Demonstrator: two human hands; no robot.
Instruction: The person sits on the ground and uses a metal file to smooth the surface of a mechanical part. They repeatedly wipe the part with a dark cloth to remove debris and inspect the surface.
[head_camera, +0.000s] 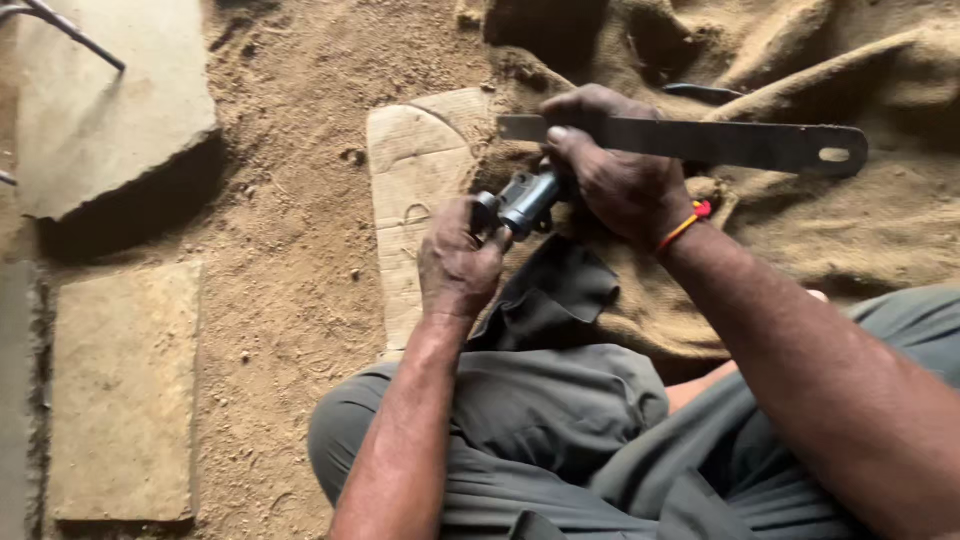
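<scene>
While the left hand (458, 262) clamps the small grey metal part (527, 198), keep the right hand's (615, 180) grip firm on the flat steel bar (700, 142).

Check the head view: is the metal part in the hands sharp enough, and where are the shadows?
Head view: the small metal part is slightly soft between left hand and right hand; dim, even light; deep shadow under the stone slab; no glare.
</scene>
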